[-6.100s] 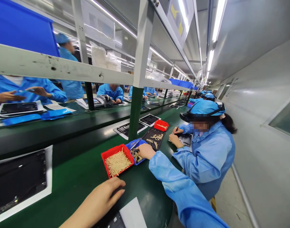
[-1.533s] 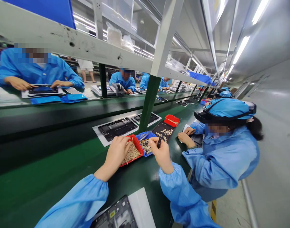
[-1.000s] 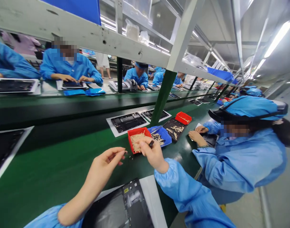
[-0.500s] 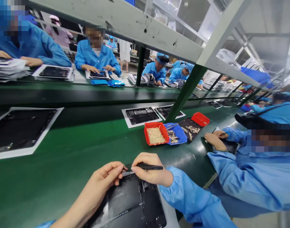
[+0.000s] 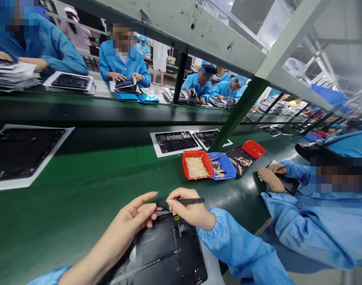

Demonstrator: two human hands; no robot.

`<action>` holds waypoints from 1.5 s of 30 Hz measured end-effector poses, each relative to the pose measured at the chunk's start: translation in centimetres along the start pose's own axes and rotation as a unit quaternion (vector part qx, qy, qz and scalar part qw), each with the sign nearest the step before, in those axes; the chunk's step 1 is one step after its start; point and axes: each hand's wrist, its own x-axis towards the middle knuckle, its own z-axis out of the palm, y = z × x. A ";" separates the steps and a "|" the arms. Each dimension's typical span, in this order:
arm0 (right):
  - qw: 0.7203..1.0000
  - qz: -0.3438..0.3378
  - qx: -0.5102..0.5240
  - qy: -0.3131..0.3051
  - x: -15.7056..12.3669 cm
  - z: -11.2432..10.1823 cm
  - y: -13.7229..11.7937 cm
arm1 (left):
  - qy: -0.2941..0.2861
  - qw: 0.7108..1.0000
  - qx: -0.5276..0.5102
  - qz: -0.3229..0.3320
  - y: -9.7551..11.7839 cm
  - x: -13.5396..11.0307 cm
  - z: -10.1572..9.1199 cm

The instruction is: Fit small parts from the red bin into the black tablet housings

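Observation:
My right hand is closed around black tweezers, whose tips point left toward my left hand. The left index finger is stretched out, while the thumb and middle finger meet by the tweezer tips. Anything between them is too small to make out. Below both hands lies an opened black tablet housing on a white sheet, with a small yellow spot near its top edge.
Beyond my hands stand a red tray of pale sticks and a blue tray. More housings on sheets lie farther back. A green post rises behind the trays. At right, a co-worker's hands work over another housing.
My left index finger has lifted away from the thumb and straightened. The tweezers remain in my right hand, their tips still beside my left fingers. The view has shifted slightly.

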 end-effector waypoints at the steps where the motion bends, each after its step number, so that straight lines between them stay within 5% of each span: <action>1: 0.998 0.040 0.048 -0.001 0.0 0.1 0.2 | -0.003 1.000 -0.004 -0.006 0.1 -0.1 0.0; 8: 0.954 0.166 0.250 -0.016 0.0 1.2 1.0 | -0.017 0.999 0.042 0.027 -0.6 -1.0 -0.7; 15: 0.964 0.147 0.186 -0.121 0.7 2.5 -0.5 | 0.027 0.996 0.067 0.053 -0.9 -3.5 -1.8; 20: 0.977 0.104 0.122 -0.138 2.0 3.6 -0.6 | 0.085 0.978 0.182 0.059 -2.1 -5.4 -4.8; 22: 0.984 0.089 0.085 -0.132 2.4 4.0 0.0 | 0.110 0.926 0.332 0.143 -3.1 -6.1 -6.2; 23: 0.985 0.082 0.064 -0.134 2.5 4.2 0.5 | 0.115 0.877 0.419 0.203 -3.7 -6.4 -6.8; 26: 0.987 0.049 -0.009 -0.149 2.4 5.0 1.9 | 0.108 0.675 0.641 0.348 -5.2 -6.7 -7.7; 29: 0.984 -0.012 -0.066 -0.163 1.9 5.8 3.0 | 0.121 0.510 0.760 0.385 -5.9 -6.5 -7.5; 31: 0.982 -0.054 -0.071 -0.169 1.6 6.2 3.4 | 0.132 0.457 0.791 0.385 -5.9 -6.5 -7.1; 35: 0.977 -0.086 -0.067 -0.183 1.4 6.6 3.8 | 0.167 0.424 0.802 0.386 -5.5 -6.6 -6.5; 45: 0.967 -0.126 -0.073 -0.207 1.2 7.0 4.5 | 0.175 0.441 0.786 0.396 -5.4 -6.6 -6.3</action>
